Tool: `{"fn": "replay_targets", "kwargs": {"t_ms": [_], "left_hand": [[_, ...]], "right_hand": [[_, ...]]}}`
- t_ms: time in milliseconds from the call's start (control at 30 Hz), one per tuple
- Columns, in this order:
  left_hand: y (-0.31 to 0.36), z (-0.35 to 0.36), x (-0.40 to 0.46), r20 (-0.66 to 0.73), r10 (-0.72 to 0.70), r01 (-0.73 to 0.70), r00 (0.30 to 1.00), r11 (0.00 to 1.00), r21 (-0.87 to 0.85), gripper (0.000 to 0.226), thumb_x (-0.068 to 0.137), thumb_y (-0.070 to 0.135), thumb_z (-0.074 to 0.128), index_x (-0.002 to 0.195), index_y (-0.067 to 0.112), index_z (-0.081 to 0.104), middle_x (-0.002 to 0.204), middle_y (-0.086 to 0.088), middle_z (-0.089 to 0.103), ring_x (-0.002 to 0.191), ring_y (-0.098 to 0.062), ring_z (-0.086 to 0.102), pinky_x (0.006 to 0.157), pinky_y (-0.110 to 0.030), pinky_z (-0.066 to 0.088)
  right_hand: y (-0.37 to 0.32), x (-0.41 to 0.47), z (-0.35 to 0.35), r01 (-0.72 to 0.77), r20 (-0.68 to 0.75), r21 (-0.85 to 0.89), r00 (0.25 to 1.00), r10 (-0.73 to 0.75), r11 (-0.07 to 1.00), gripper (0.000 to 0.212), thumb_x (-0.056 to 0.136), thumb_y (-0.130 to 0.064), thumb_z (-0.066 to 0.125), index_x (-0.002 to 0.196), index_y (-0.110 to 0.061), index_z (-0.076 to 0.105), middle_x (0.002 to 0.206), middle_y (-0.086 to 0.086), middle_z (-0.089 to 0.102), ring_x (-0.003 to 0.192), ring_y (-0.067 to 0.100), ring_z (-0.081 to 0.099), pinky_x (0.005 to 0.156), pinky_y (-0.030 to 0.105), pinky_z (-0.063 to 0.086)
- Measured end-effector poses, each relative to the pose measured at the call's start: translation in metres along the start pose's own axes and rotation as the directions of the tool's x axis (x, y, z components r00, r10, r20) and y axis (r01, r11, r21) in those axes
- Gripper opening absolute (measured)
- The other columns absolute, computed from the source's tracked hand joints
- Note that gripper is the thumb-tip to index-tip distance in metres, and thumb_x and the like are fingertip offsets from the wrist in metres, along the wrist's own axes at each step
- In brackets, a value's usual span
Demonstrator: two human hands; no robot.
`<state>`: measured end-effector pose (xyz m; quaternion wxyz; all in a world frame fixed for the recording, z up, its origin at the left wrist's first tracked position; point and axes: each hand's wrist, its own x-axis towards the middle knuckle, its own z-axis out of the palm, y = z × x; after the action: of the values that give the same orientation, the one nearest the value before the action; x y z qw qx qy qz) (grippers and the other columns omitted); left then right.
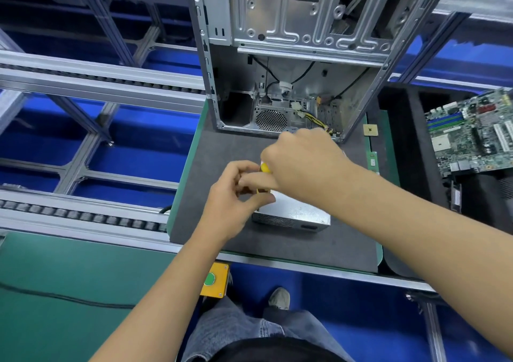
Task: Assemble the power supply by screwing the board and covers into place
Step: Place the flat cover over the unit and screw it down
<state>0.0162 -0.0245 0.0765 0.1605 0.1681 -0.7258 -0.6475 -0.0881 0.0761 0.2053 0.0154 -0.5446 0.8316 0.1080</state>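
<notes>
A silver metal power supply box (294,213) lies on the dark grey mat (222,150), with vent slots along its near side. My right hand (302,161) grips a yellow-handled screwdriver (265,168) from above, over the box's left end. My left hand (236,195) is curled beside it, its fingers pinching at the screwdriver's lower part near the box's left edge. The screwdriver's shaft and tip are hidden behind my fingers.
An open metal computer case (291,56) stands behind the box, with cables and a fan grille inside. A green motherboard (472,134) lies in a black tray at right. A small chip (370,130) and a green strip (372,161) sit by the mat's right edge. Roller rails (83,211) run at left. A yellow button box (215,279) hangs below.
</notes>
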Motion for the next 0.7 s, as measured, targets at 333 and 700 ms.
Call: {"fn": "replay_targets", "kwargs": {"t_ms": [333,700], "left_hand": [[-0.002,-0.005,-0.003,0.134,0.022,-0.021,0.991,1.0,-0.01,0.03,0.076,0.026,0.076,0.1,0.038,0.063,0.092,0.007,0.067,0.091,-0.019,0.067,0.087,-0.034,0.053],[-0.001,0.02,0.0,0.132,-0.007,-0.002,0.991,0.998,0.069,0.021,0.08,0.013,0.083,0.085,0.025,0.066,0.073,0.008,0.063,0.069,-0.007,0.056,0.07,-0.019,0.047]], "right_hand": [[0.007,0.005,0.003,0.103,0.008,0.125,0.994,-0.105,0.987,0.021,0.098,-0.034,0.052,0.086,-0.019,0.043,0.084,0.0,0.042,0.084,0.031,0.057,0.068,0.034,0.039],[0.009,-0.011,0.016,0.124,0.184,-0.034,0.976,-0.116,0.992,0.015,0.098,-0.028,0.054,0.109,-0.019,0.052,0.08,-0.003,0.036,0.094,0.03,0.06,0.057,0.034,0.029]]}}
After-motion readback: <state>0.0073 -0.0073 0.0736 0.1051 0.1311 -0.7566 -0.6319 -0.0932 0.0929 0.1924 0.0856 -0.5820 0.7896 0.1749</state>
